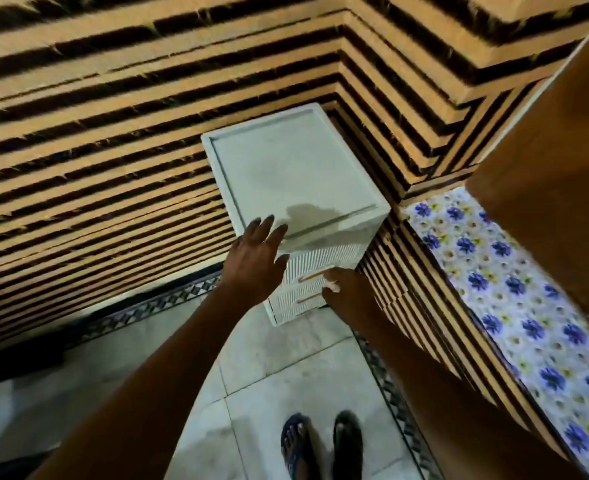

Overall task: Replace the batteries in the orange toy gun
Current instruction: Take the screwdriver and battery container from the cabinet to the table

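Nearest are the sandals [321,445] on the tiled floor [269,368]. Above them, the right hand [348,292] pinches the handle [312,276] of the top drawer in the white drawer unit [296,168]. The left hand [256,258] lies with straight, released fingers [269,225] on the front edge of the unit. The light unit may slide or tip forward if the drawer sticks, so the left hand should press down. The orange toy gun is not visible; I suppose it may be inside.
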Motion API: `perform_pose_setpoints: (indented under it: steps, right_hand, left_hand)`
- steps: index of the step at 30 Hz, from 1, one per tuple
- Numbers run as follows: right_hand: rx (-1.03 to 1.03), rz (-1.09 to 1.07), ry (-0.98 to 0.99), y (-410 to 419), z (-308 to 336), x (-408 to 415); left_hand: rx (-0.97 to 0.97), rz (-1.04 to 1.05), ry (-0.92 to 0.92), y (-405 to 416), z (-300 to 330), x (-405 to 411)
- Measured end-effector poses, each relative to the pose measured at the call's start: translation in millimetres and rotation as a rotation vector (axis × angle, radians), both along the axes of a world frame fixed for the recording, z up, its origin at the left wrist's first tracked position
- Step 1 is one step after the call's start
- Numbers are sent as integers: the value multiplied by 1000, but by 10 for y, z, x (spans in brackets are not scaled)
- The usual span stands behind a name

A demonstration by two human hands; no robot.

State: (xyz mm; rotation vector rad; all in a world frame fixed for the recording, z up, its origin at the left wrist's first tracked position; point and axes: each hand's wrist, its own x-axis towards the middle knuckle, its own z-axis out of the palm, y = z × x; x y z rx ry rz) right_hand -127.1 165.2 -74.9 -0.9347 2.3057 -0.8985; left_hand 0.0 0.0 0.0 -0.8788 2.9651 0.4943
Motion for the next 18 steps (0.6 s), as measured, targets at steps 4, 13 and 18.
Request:
perform_pose_setpoints:
  steps: [4, 13, 18]
  right_hand:
    - [210, 216, 67, -228, -539, -209]
    - [379, 478, 381, -446, -1464, -492]
    - [406, 517, 525, -331, -1578, -457]
  left_hand:
    - [-31, -73, 40, -242, -501, 5]
    - [-50, -46, 270, -261, -829, 33]
    - [-14, -32, 293, -257, -852, 20]
